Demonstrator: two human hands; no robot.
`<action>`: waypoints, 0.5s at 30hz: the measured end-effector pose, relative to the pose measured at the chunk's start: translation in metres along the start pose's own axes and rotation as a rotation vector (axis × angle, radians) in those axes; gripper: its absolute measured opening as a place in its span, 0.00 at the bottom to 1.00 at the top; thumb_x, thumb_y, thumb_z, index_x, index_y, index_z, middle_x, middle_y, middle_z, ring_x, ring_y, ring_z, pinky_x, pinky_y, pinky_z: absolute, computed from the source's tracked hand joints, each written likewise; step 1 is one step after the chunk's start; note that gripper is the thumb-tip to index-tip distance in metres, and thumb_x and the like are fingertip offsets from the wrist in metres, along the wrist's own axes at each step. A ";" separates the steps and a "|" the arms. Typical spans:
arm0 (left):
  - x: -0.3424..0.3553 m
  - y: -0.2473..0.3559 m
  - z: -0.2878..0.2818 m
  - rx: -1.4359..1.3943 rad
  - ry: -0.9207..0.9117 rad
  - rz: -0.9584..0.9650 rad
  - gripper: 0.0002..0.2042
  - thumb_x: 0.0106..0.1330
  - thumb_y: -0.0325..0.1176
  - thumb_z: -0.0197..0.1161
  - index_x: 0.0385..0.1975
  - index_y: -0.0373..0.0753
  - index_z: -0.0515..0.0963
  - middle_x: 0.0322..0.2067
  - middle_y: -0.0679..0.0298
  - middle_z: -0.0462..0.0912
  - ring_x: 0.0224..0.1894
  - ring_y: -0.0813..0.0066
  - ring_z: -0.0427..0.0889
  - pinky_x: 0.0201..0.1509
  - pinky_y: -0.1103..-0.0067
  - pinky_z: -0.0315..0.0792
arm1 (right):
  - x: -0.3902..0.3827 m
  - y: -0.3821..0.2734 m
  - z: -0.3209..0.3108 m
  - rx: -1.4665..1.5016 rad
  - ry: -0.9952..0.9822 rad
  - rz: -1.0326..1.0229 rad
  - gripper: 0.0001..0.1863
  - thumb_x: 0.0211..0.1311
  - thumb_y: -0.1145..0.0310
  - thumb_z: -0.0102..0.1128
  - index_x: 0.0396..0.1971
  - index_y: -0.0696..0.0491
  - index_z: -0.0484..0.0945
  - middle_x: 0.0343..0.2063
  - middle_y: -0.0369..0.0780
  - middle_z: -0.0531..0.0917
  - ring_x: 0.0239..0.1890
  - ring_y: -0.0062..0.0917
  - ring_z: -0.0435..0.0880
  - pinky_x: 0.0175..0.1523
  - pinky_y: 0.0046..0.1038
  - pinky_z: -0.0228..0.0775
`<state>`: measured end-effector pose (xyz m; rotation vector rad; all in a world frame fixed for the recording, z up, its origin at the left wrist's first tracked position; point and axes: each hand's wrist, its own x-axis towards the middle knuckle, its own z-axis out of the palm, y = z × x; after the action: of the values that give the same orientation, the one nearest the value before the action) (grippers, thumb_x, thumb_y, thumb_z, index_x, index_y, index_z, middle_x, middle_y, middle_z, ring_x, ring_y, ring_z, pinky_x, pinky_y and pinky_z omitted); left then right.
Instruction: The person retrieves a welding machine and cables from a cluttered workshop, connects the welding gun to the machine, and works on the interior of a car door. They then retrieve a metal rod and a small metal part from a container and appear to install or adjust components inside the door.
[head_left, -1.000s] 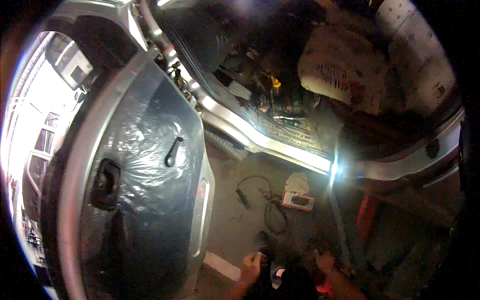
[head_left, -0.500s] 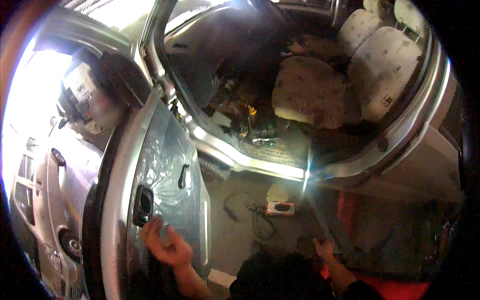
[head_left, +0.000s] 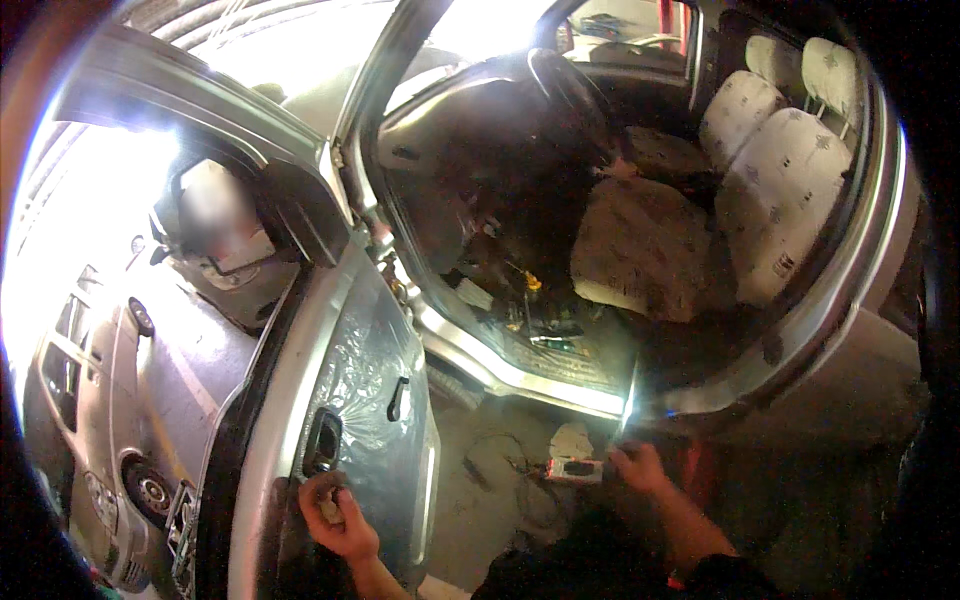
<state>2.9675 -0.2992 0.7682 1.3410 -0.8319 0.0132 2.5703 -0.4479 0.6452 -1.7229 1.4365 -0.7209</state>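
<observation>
The inner side of a silver car door (head_left: 375, 370), with a clear plastic film over its panel, stands swung out on my left. My left hand (head_left: 342, 520) is just below the dark inner handle recess (head_left: 322, 440), with its fingers curled inward; whether a small thing sits in them I cannot make out. By the door sill (head_left: 560, 388) my right hand (head_left: 642, 468) has its fingers closed at the lower end of a thin, bright bar (head_left: 630, 395). The bar points up toward the cabin floor; glare hides its kind.
A window crank (head_left: 398, 398) sticks out of the door panel. On the ground lie a small open box (head_left: 574, 470) and a dark cable (head_left: 475, 470). Inside are a patterned seat (head_left: 645, 245) and loose wiring (head_left: 530, 285). A parked car (head_left: 95, 400) stands far left.
My right hand has moved up and forward toward the sill along the bar. My left hand stays close under the handle recess, its fingers more curled. The whole view has shifted.
</observation>
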 end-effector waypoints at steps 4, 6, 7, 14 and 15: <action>0.007 0.032 -0.001 0.262 -0.023 0.308 0.11 0.60 0.26 0.54 0.42 0.31 0.70 0.38 0.55 0.74 0.41 0.64 0.73 0.47 0.72 0.68 | 0.069 -0.038 -0.025 0.077 -0.064 0.095 0.22 0.59 0.53 0.58 0.27 0.60 0.80 0.22 0.41 0.81 0.23 0.22 0.76 0.32 0.30 0.70; 0.016 0.054 0.002 0.354 0.056 0.424 0.11 0.61 0.25 0.54 0.42 0.30 0.70 0.39 0.54 0.74 0.41 0.63 0.73 0.48 0.70 0.67 | 0.124 -0.015 -0.035 0.080 -0.052 -0.031 0.24 0.58 0.50 0.59 0.29 0.61 0.80 0.23 0.42 0.82 0.23 0.20 0.76 0.31 0.30 0.69; 0.024 0.068 -0.006 0.480 0.060 0.540 0.10 0.62 0.24 0.54 0.42 0.30 0.70 0.39 0.53 0.74 0.42 0.62 0.73 0.48 0.69 0.67 | 0.142 -0.032 -0.035 0.146 -0.066 0.047 0.25 0.58 0.48 0.58 0.30 0.61 0.79 0.23 0.43 0.82 0.23 0.22 0.76 0.32 0.32 0.70; 0.108 0.090 -0.038 1.141 0.300 0.673 0.14 0.65 0.35 0.58 0.43 0.29 0.72 0.39 0.50 0.75 0.41 0.56 0.76 0.47 0.66 0.69 | 0.291 -0.007 -0.058 -0.094 -0.096 -0.037 0.28 0.57 0.49 0.57 0.41 0.61 0.77 0.31 0.47 0.82 0.30 0.31 0.82 0.38 0.35 0.73; 0.120 0.090 -0.046 1.291 0.327 0.665 0.16 0.65 0.38 0.57 0.43 0.31 0.73 0.39 0.50 0.75 0.42 0.55 0.76 0.47 0.65 0.70 | 0.310 0.001 -0.055 -0.127 -0.093 -0.052 0.28 0.57 0.49 0.57 0.42 0.61 0.77 0.31 0.48 0.82 0.30 0.31 0.82 0.38 0.35 0.73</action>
<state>3.0363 -0.2888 0.9089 2.0578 -0.9670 1.4596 2.5893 -0.7619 0.6593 -1.8719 1.4044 -0.5800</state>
